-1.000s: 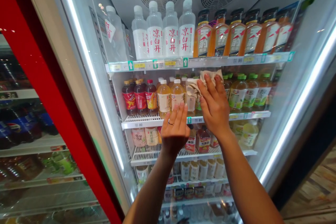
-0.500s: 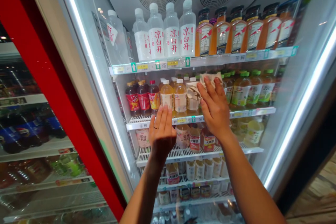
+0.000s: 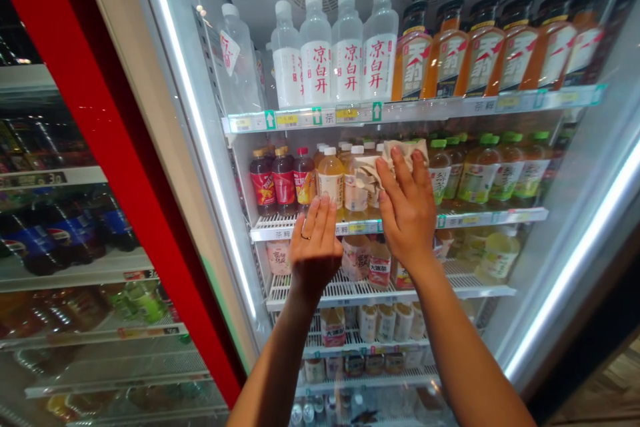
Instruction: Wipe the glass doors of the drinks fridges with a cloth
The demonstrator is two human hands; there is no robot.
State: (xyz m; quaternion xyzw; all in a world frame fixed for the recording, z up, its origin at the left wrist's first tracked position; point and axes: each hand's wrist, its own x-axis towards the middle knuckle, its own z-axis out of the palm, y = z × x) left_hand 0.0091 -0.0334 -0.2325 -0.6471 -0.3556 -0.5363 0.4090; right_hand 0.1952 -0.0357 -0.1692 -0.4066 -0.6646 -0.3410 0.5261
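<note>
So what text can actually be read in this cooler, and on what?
"凉白开" on the white labels of the water bottles
"茶粹" on the shelf strip
"pepsi" on the blue bottles behind the next door
The orange bottles' big stylised label text: cannot read it surely
Price tags: too small to read

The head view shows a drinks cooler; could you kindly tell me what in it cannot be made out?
In the head view:
- Bottles on the second shelf: partly hidden by the right hand and the crumpled cloth.
- Packaged drinks on the shelf below: partly hidden by the left hand.
- Shelf price tags: too small to read.
- Bottles on the lowest shelf: cut off by the bottom edge.
</note>
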